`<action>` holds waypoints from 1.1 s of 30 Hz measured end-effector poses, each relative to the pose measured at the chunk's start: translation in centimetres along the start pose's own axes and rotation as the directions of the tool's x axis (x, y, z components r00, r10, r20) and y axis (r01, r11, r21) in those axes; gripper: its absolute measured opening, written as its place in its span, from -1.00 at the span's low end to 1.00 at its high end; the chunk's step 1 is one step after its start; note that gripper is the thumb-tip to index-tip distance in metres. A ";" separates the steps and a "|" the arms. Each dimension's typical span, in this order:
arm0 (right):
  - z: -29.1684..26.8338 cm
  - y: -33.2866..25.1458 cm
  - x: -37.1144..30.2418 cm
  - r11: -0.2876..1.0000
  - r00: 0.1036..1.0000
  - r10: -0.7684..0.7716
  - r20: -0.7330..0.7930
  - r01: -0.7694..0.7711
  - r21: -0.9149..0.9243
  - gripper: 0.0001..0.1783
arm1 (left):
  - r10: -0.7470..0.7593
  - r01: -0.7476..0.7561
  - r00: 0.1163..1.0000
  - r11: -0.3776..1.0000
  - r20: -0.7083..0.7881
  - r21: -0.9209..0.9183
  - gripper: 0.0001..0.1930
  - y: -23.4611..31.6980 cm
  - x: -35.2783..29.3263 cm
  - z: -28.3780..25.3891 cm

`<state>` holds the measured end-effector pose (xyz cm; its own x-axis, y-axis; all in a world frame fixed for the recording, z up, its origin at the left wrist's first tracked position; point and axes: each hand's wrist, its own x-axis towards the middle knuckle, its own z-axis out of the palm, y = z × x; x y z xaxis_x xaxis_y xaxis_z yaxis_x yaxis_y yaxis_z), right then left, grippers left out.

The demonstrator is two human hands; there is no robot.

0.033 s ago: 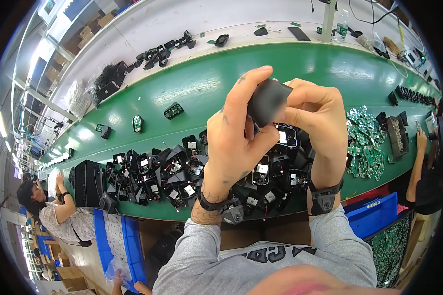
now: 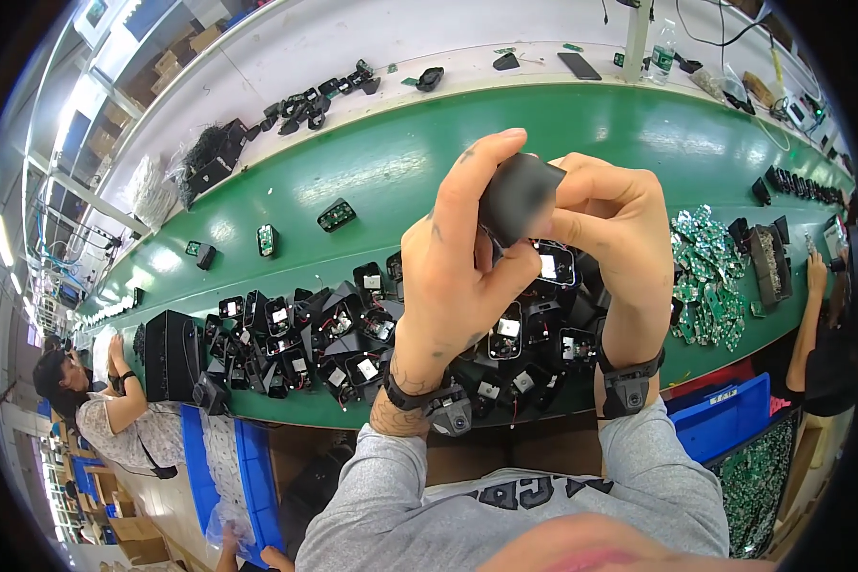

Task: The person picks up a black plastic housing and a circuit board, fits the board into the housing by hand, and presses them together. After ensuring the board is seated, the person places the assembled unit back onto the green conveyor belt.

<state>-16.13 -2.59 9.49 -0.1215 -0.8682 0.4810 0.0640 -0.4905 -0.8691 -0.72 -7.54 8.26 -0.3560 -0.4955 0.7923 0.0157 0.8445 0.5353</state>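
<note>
Between my two hands, raised above the bench, is a small black plastic casing with a smooth flat face turned toward me. My left hand grips it from the left, index finger along its top and thumb below. On the other side, the bent fingers and thumb of my right hand pinch its right edge; whatever lies between those fingertips is hidden. Beneath both hands spreads a heap of open black casings with small white parts and wires inside. Both wrists wear a strap with a small black device.
Green circuit boards lie piled at right, beside a black bin. At left stands a black box; blue crates are below the bench edge. Co-workers sit at both ends. A phone and bottle occupy the back shelf.
</note>
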 end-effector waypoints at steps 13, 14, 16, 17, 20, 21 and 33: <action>0.6 0.2 0.1 0.991 1.000 -0.018 0.017 0.016 0.135 -0.86 | 0.168 -0.158 0.980 0.983 -0.111 0.099 -0.37 0.1 -0.2 0.4; 0.7 0.2 0.1 0.991 1.000 -0.017 0.017 0.015 0.135 -0.86 | 0.167 -0.157 0.980 0.983 -0.110 0.098 -0.37 0.1 -0.3 0.5; 1.0 0.0 -0.1 0.986 1.000 -0.022 -0.008 0.023 0.165 -0.87 | 0.107 -0.102 0.987 0.994 -0.123 0.045 -0.37 0.3 -0.5 0.8; 0.9 0.1 -0.1 0.986 1.000 -0.023 -0.009 0.024 0.166 -0.87 | 0.107 -0.102 0.987 0.994 -0.121 0.045 -0.37 0.3 -0.6 0.9; 0.9 0.3 0.0 0.988 0.999 -0.045 -0.009 0.046 0.148 -0.87 | 0.103 -0.102 0.986 0.995 -0.134 0.015 -0.36 0.3 -0.7 1.2; 0.9 0.4 0.1 0.985 0.999 -0.049 -0.002 0.049 0.167 -0.87 | 0.136 -0.135 0.976 0.991 -0.168 0.017 -0.35 0.2 -0.6 1.4; 0.2 0.0 0.0 0.987 0.990 -0.139 0.026 0.136 0.081 -0.84 | 0.070 -0.091 0.987 0.985 -0.145 -0.146 -0.33 0.6 -0.1 1.2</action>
<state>-15.92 -2.60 9.52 -0.1038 -0.7933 0.5999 0.1265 -0.6088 -0.7832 -1.79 -6.72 8.14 -0.2146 -0.4595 0.8618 0.1840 0.8476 0.4977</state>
